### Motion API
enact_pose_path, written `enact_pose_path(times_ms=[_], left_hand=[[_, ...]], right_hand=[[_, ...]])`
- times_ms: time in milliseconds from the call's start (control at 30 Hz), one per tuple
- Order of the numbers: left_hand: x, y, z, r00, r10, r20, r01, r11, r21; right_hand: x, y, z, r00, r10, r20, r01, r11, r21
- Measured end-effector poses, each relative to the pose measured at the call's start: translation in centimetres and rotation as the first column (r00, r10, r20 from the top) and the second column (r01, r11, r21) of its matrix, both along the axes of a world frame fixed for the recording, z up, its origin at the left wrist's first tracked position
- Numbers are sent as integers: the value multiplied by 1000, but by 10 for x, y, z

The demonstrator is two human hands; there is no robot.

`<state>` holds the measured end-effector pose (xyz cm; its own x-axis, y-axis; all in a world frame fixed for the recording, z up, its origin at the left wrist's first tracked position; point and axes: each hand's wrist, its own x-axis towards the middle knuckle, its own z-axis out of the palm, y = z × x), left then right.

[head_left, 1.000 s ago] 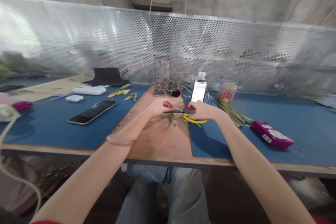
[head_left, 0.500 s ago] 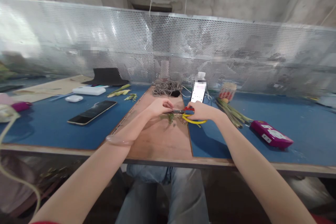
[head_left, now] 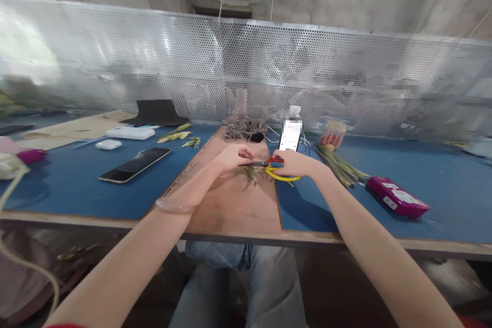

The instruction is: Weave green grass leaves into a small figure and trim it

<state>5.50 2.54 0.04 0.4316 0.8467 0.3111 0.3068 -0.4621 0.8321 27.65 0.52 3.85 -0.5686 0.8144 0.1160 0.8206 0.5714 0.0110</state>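
My right hand (head_left: 294, 163) grips a pair of scissors (head_left: 273, 168) with red and yellow handles, the blades pointing left. My left hand (head_left: 237, 156) is closed in a pinch right at the blade tips, holding something thin that I cannot make out. Below the two hands, small green plant cuttings (head_left: 250, 172) lie scattered on the brown board (head_left: 234, 205) in the middle of the table.
A phone (head_left: 134, 164), a white earbud case (head_left: 108, 144) and a white box (head_left: 130, 132) lie on the blue table at left. A coil of twine (head_left: 245, 128), a bottle (head_left: 292, 128), green stems (head_left: 340, 165) and a magenta pack (head_left: 397, 196) lie behind and right.
My right hand and the scissors have shifted slightly left, toward my left hand. The left hand stays in place.
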Motion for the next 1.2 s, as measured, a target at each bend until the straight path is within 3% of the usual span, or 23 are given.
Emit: enact_pose_path(times_ms=[1200], left_hand=[[0,1,-1,1000,1,28,0,999,-32]], right_hand=[[-2,-3,3,999,33,4,-33,999,-13]])
